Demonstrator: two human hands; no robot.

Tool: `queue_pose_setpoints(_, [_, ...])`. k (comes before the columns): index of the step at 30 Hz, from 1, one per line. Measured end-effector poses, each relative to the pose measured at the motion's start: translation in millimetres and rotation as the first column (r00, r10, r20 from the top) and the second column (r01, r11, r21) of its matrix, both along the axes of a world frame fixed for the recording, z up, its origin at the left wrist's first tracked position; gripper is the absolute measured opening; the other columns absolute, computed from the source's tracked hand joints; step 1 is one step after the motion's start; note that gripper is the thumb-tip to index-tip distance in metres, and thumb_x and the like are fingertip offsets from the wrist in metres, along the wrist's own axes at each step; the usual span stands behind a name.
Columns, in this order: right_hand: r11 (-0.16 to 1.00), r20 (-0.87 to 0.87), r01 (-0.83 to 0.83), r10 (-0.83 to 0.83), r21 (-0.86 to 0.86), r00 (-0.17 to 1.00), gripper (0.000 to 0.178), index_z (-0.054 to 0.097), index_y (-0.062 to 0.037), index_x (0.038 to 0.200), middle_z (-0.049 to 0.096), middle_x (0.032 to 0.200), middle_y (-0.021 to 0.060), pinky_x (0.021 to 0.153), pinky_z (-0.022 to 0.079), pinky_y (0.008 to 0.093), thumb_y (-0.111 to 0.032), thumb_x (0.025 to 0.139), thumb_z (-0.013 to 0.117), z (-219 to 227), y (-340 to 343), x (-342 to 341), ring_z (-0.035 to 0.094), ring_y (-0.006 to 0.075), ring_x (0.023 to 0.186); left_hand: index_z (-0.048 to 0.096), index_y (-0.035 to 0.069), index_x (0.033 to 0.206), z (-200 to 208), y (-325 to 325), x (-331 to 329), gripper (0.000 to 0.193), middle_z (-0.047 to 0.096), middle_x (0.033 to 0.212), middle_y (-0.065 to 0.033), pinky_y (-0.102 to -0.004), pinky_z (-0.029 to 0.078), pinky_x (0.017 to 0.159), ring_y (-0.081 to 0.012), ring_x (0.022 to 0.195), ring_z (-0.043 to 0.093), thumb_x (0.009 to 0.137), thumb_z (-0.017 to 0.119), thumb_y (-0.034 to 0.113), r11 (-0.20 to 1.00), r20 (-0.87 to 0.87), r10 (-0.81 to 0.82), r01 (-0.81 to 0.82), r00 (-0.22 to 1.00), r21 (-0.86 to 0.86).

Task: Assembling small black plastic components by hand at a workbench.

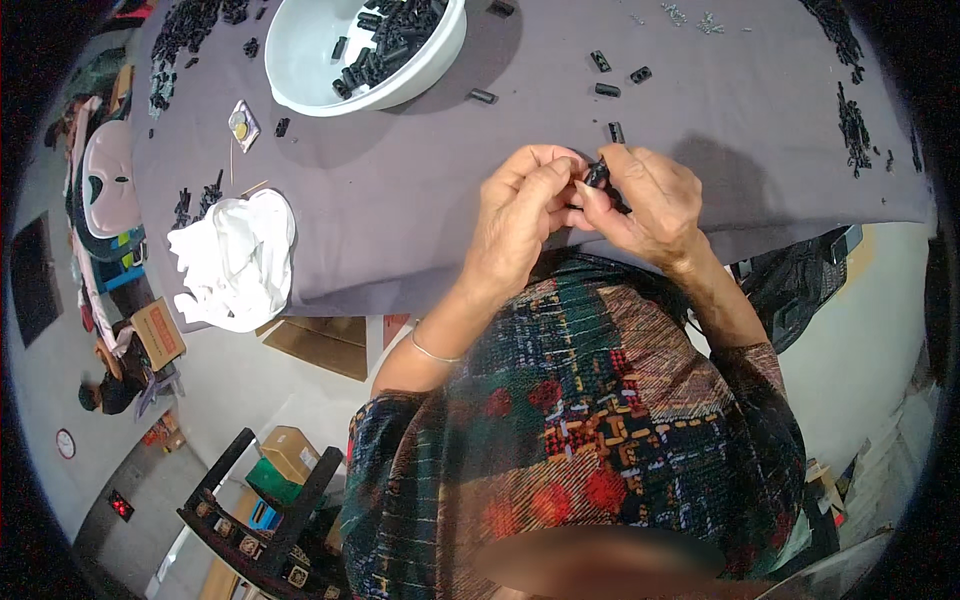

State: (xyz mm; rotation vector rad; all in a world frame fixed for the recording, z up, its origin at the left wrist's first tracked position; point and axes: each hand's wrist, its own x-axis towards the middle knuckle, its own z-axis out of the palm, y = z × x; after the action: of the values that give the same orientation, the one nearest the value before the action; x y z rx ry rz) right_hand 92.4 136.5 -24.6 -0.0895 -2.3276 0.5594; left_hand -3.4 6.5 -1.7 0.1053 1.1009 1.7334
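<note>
Close to my body, over the near edge of the table, both hands meet around a small black plastic part [597, 175]. My right hand [655, 200] grips it between thumb and fingers. My left hand [525, 205] is closed with its fingertips pinched right beside the part; whether they hold a second small piece is hidden. Just beyond my hands lies a loose black block [615, 132]. Farther off are more small black blocks [607, 90] of the same kind, some with holes in them.
A white basin [440, 75] with many black blocks stands at the far left. White cloth [240, 260] lies at the left edge. Piles of black pieces [853, 130] sit at the right, small screws [710, 22] at the back. A cardboard box [320, 345] is below the table.
</note>
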Motion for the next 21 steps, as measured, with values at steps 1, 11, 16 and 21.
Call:
queue_pose_setpoints(1, [1.0,-0.01,0.009,-0.009,0.009,1.0,0.034,0.06,-0.0013,0.091,0.052,0.067,0.0039,0.045,0.044,0.0294,-0.011,0.062,0.074,-0.4,0.4,0.1,0.053,0.0181,0.051,0.053,-0.002,0.099,-0.4,0.1,-0.3,0.02,0.059,0.096,-0.0098,-0.0293,0.052,0.068,-0.0158,0.08,0.059,0.094,0.047,0.017,1.0,0.002,-0.002,0.002,1.0,0.001])
queue_pose_setpoints(11, [1.0,-0.059,-0.002,0.003,0.024,0.998,0.03,0.06,-0.0012,0.085,0.052,0.065,0.0052,0.043,0.043,0.0301,-0.009,0.059,0.073,2.7,0.5,1.7,0.052,0.0191,0.05,0.054,-0.002,0.101,-3.4,-0.9,-0.8,0.021,0.059,0.097,-0.0092,-0.0321,0.052,0.072,-0.0174,0.083,0.06,0.094,0.048,0.017,0.997,0.025,-0.031,0.029,0.999,0.065])
queue_pose_setpoints(16, [0.997,-0.054,-0.063,0.061,-0.043,0.997,0.026,0.057,-0.0008,0.08,0.051,0.064,0.0073,0.047,0.043,0.0331,-0.006,0.057,0.068,0.3,-2.6,0.2,0.055,0.0225,0.053,0.057,-0.002,0.095,-5.8,-4.0,1.2,0.014,0.062,0.086,-0.0063,-0.0244,0.051,0.069,-0.0117,0.077,0.06,0.092,0.056,0.012,0.997,-0.121,-0.067,0.062,0.99,-0.048])
queue_pose_setpoints(21, [0.983,-0.004,-0.118,0.118,-0.139,0.993,0.034,0.059,0.0012,0.089,0.054,0.07,0.0089,0.056,0.046,0.034,-0.008,0.058,0.069,13.0,-1.1,-1.7,0.056,0.024,0.059,0.057,-0.002,0.093,-0.7,-5.5,-0.1,0.008,0.064,0.086,-0.0091,-0.0245,0.052,0.069,-0.013,0.077,0.062,0.089,0.059,0.004,0.996,-0.059,-0.044,0.049,0.997,0.077])
